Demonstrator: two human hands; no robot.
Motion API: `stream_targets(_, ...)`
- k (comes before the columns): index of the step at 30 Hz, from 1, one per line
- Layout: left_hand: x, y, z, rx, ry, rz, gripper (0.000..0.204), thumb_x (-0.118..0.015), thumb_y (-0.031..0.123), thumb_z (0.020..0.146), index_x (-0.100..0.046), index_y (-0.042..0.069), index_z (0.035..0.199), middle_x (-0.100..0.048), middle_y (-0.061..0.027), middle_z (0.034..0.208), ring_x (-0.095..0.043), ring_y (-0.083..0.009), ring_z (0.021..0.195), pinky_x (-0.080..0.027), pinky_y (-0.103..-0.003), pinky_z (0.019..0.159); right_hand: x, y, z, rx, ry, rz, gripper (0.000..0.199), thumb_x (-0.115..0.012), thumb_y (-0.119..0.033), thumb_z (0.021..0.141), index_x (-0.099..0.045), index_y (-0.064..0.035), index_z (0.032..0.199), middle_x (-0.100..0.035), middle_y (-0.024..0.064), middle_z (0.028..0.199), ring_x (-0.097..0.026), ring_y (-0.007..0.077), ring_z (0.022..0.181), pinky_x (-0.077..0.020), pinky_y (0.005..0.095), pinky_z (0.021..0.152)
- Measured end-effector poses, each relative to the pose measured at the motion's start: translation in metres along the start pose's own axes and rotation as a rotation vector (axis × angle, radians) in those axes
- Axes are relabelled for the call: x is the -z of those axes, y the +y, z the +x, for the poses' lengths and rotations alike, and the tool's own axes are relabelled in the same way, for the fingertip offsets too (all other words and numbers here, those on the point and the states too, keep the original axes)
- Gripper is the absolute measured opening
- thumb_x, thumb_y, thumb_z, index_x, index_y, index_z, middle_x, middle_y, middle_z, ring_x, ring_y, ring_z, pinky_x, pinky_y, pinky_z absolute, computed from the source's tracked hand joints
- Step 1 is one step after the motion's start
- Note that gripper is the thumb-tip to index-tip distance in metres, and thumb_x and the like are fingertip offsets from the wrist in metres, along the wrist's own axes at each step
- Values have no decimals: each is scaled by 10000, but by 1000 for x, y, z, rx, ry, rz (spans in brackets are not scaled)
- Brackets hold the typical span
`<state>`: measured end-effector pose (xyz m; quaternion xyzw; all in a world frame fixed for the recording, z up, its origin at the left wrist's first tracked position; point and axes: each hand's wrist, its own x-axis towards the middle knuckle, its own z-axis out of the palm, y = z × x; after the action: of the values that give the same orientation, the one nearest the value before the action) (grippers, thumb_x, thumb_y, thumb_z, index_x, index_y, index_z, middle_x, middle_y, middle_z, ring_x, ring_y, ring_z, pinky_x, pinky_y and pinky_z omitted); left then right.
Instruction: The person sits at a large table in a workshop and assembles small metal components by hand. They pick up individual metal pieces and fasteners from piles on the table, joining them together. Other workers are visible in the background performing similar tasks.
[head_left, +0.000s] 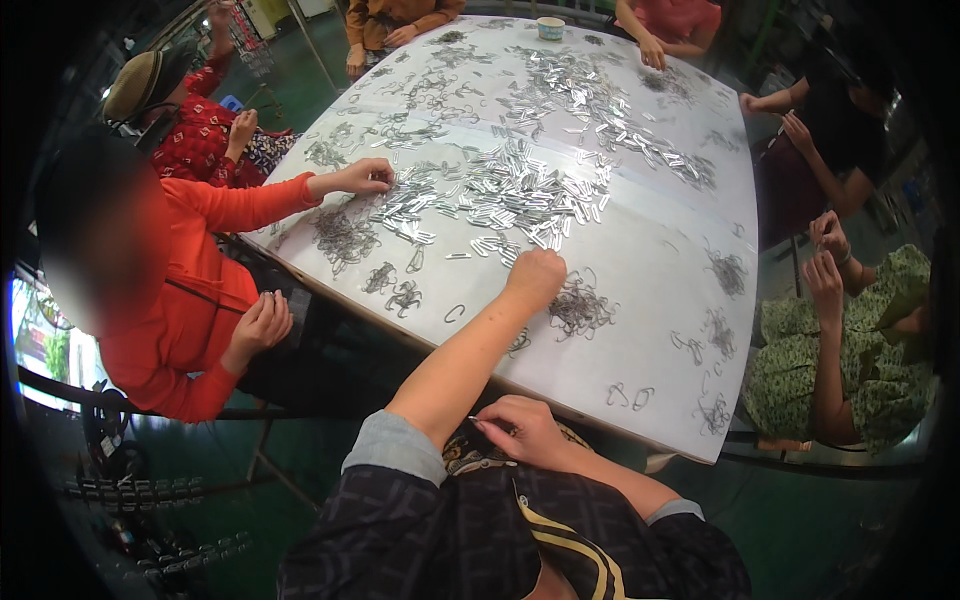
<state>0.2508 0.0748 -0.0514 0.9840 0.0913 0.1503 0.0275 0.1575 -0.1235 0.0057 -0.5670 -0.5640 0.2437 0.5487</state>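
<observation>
My left hand (537,278) is stretched out over the table with its fingers closed and turned down, at the near edge of a heap of small silver oblong metal pieces (490,190). Whatever its fingertips hold, if anything, is hidden behind the hand. Just right of it lies a tangled pile of thin dark wire loops (582,305). Close to my body, below the table's near edge, my right hand (525,432) is closed, thumb and finger pinching a small pale, shiny piece (474,420) whose kind I cannot make out.
The white-covered table (650,270) carries more silver pieces (600,110) farther off and several wire piles (345,238). A small tub (550,28) stands at the far edge. Several people sit around; at left, a person's hand (370,177) in a red sleeve touches the silver heap.
</observation>
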Motion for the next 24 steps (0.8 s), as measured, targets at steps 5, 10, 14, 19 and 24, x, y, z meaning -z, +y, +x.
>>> stream_targets(5, -3, 3, -3, -94, 64, 54, 31, -648, 41, 696, -674, 52, 710, -644, -101, 774, -649, -263, 752, -547, -351, 652, -2, 0, 2, 4, -12, -17, 95, -724, -39, 794, -672, -23, 871, -652, 96, 771, -633, 247, 691, -502, 336, 620)
stream_targets(10, 4, 11, 1, -64, 6, 79, 10, -631, 57, 702, -638, 54, 710, -623, -94, 743, -646, -253, 743, -540, -344, 643, -1, 0, 2, -29, -19, -40, 96, -725, -46, 794, -666, -22, 866, -646, 105, 770, -632, 252, 685, -501, 338, 621)
stream_targets(14, 4, 11, 5, -66, 28, 62, 8, -636, 51, 699, -640, 58, 697, -633, -97, 739, -649, -249, 724, -543, -345, 630, -1, -1, 2, -11, 29, -37, 96, -726, -41, 793, -665, -16, 863, -646, 111, 770, -631, 252, 676, -501, 334, 611)
stream_targets(19, 14, 15, 8, 6, -81, 119, 48, -671, 84, 713, -715, 86, 731, -674, -66, 757, -666, -226, 758, -549, -329, 629, 1, -7, -2, -16, 32, -65, 88, -722, -32, 796, -663, -5, 856, -656, 118, 784, -639, 260, 688, -504, 336, 609)
stream_targets(24, 7, 18, -2, 29, -67, 145, 77, -661, 87, 744, -731, 90, 773, -683, -63, 793, -670, -228, 790, -550, -333, 660, -2, -6, -4, 6, 34, -45, 79, -717, -16, 794, -662, 1, 848, -667, 124, 796, -647, 266, 701, -508, 333, 615)
